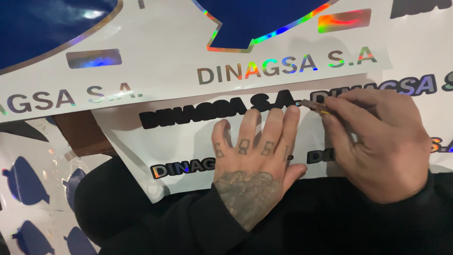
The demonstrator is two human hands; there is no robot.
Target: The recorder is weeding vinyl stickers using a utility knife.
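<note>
My left hand (252, 156) lies flat, fingers spread, pressing down a white vinyl sheet (188, 144) with rows of dark and rainbow-foil cut lettering. My right hand (377, 141) is closed around a small thin tool (314, 106), its tip resting at the end of the dark lettering row, just beside my left fingertips. Both wrists wear black sleeves.
A larger white sheet (155, 47) with dark blue shapes edged in holographic foil and more foil lettering lies behind. At the left, a clear backing sheet (28, 189) carries several blue shapes. A brown surface (78, 130) shows between the sheets.
</note>
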